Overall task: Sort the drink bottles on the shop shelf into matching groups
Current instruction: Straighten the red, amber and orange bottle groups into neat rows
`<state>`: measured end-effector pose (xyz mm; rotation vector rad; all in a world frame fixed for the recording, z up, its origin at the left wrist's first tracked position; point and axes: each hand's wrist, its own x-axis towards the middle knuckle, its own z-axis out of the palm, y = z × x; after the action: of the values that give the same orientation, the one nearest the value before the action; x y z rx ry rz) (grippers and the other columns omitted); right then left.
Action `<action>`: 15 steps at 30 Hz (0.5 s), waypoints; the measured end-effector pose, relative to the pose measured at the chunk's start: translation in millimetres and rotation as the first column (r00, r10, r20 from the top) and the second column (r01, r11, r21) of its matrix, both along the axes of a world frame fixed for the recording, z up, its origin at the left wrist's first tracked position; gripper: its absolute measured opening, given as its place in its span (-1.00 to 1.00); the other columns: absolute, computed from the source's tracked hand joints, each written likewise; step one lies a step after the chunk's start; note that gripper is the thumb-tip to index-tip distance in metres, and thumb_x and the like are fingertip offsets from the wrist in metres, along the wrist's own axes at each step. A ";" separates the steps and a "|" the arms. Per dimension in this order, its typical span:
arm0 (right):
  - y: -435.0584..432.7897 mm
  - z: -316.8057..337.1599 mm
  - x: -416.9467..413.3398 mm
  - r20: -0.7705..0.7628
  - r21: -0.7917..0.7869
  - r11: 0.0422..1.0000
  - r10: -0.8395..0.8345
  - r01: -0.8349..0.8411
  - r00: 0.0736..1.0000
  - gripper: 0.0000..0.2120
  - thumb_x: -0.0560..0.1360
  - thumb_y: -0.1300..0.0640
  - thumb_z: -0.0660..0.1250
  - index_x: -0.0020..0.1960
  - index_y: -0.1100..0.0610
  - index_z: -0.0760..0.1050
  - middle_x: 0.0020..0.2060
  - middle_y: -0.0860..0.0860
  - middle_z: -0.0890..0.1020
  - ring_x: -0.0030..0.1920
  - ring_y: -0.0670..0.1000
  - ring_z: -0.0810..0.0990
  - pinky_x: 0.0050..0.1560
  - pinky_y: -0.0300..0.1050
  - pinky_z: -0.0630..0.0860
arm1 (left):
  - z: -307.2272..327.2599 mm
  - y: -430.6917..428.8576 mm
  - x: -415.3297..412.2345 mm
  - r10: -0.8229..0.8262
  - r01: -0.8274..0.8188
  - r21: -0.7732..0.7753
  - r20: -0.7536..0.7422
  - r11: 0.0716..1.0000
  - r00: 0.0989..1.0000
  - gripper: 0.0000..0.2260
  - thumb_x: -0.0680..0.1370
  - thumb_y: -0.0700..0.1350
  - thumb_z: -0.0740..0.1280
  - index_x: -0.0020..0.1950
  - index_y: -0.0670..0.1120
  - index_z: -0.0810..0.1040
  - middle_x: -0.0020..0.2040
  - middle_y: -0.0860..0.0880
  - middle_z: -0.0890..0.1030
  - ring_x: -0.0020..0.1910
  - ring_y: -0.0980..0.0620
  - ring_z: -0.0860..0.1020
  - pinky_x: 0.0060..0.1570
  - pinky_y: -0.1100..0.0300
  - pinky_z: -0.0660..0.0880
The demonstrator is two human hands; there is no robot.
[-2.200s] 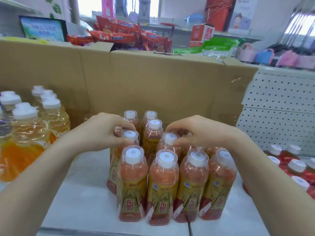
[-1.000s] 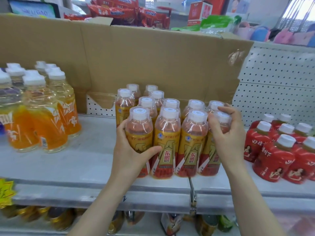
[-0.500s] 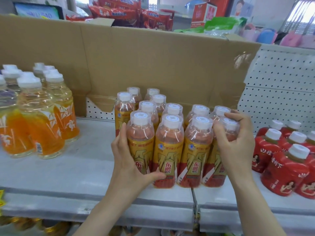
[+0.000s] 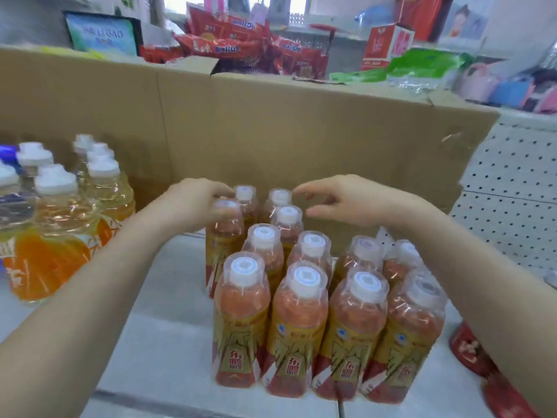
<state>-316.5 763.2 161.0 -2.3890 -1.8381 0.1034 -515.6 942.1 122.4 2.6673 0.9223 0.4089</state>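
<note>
Both hands are reaching to the back of the gold-label bottles [image 4: 298, 297], which are standing grouped mid-shelf [image 4: 168, 342] against the cardboard [image 4: 301, 131]. Left hand [image 4: 193, 203] is curling over a rear bottle's cap [image 4: 226, 204], apparently gripping it. Right hand [image 4: 346, 200] is hovering with fingers apart, holding nothing. Best to be gripping necks low and nudging rear bottles gently, not toppling neighbours. Orange bottles [image 4: 60, 224] are sitting apart at left.

1. Both bare forearms reach forward from the bottom corners and converge toward the middle
2. The bare left hand [image 4: 193, 203] is palm down, its fingers curled over and closing on something at its fingertips
3. The bare right hand [image 4: 346, 200] is palm down, fingers loosely spread and parted, gripping nothing, fingertips pointing toward the left hand
</note>
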 end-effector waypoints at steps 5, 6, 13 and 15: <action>37.7 -9.3 -1.6 0.011 -0.184 0.978 0.107 -0.103 0.994 -0.51 0.63 -0.10 0.29 0.53 -0.12 0.32 0.37 -0.01 0.54 0.29 0.03 0.53 0.35 0.04 0.45 | 2.3 7.4 13.6 -0.131 0.131 0.012 0.020 0.991 0.991 -0.69 0.49 0.07 0.45 0.23 0.13 0.62 0.01 0.10 0.66 -0.15 0.14 0.49 -0.05 0.14 0.44; 38.5 -10.1 -1.1 0.002 -0.166 0.979 0.120 -0.118 0.993 -0.52 0.62 -0.09 0.32 0.51 -0.10 0.35 0.31 0.01 0.57 0.24 0.05 0.55 0.31 0.04 0.48 | 2.9 7.1 15.5 -0.151 0.151 0.024 0.031 0.988 0.988 -0.72 0.49 0.07 0.46 0.20 0.14 0.64 -0.05 0.12 0.66 -0.19 0.14 0.48 -0.10 0.15 0.43; -5.2 9.4 38.7 -0.044 -0.062 0.998 0.003 -0.005 0.999 -0.61 0.57 -0.04 0.41 0.37 -0.07 0.50 0.12 -0.16 0.63 0.11 -0.13 0.60 0.16 -0.18 0.51 | 14.3 -0.9 52.4 -0.335 0.335 0.006 0.013 0.942 0.942 -0.68 0.48 0.09 0.46 0.23 0.14 0.64 0.18 0.15 0.65 0.04 0.13 0.59 0.15 0.14 0.51; -27.4 9.8 50.5 -0.076 -0.012 0.997 -0.072 0.071 0.995 -0.64 0.57 -0.03 0.41 0.36 -0.08 0.51 0.06 -0.20 0.62 0.04 -0.25 0.58 0.03 -0.29 0.49 | 21.7 -8.5 66.2 -0.384 0.384 0.010 0.025 0.923 0.923 -0.67 0.49 0.10 0.45 0.25 0.15 0.63 0.19 0.14 0.64 0.08 0.16 0.57 0.18 0.17 0.50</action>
<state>-266.0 735.8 170.8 -2.4188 -1.7213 0.1938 -449.4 933.6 144.1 2.7505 0.3703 0.3514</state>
